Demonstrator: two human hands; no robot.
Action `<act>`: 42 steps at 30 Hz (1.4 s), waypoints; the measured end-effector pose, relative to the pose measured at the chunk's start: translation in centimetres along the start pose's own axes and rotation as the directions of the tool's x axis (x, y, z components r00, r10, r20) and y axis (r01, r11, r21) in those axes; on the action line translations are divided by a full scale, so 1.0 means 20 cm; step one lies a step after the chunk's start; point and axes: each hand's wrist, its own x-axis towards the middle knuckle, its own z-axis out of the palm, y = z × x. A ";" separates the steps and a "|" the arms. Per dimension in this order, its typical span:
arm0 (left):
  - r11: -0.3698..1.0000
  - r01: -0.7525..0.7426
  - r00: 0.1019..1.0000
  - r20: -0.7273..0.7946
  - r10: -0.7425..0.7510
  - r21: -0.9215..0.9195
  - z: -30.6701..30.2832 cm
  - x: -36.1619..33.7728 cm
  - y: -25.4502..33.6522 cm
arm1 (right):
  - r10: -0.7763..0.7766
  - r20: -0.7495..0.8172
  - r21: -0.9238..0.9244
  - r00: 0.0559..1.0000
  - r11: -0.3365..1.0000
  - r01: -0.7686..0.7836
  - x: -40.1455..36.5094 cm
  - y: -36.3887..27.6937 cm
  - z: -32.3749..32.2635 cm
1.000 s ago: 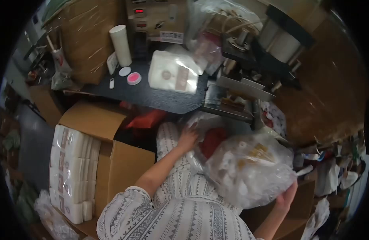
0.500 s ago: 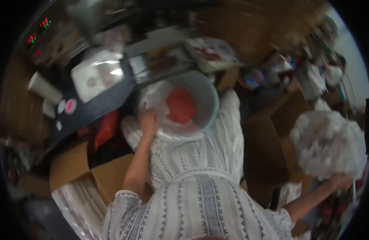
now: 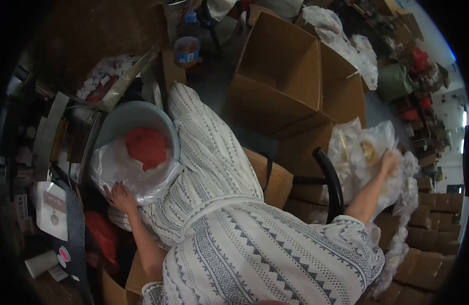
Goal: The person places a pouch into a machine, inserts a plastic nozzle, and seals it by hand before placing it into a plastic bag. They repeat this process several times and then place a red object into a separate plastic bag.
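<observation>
A grey-blue bucket [image 3: 174,127] stands in front of the lap, lined with a clear plastic bag [image 3: 115,168]. Red material [image 3: 147,147] lies inside it; its kind I cannot make out. My left hand [image 3: 121,198] rests on the liner at the bucket's near edge, fingers spread. Out to the right, beside a chair's black armrest [image 3: 330,183], my right hand [image 3: 389,163] is closed on a bulky, crumpled clear plastic bag [image 3: 346,147] with something yellowish showing through. Part of the fingers is hidden in the film.
Large open cardboard boxes [image 3: 280,66] stand ahead to the right. A bottle with a blue cap [image 3: 187,46] is beyond the bucket. On the left are a dark work surface [image 3: 77,218] and a white cup [image 3: 41,264]. Stacked cartons [image 3: 432,223] stand far right.
The view has swung to the right, so the bucket now appears further left. My right hand still grips the plastic bag, which now hangs more spread out. My left hand stays at the liner.
</observation>
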 end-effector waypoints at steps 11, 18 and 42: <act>0.980 0.009 0.996 0.082 -0.025 0.199 0.04 -0.01 -0.02 | 0.318 0.491 0.127 0.811 0.895 -0.428 -0.32 0.95 0.74; 0.958 0.280 0.921 -0.297 -0.251 0.060 0.52 -0.23 -0.42 | 0.074 0.332 0.338 0.940 0.922 -0.192 0.15 -0.16 0.97; -0.776 0.554 0.498 0.867 0.018 -0.302 0.61 -0.42 -0.45 | -0.244 -0.585 0.407 0.773 0.736 0.541 -0.20 -1.01 0.07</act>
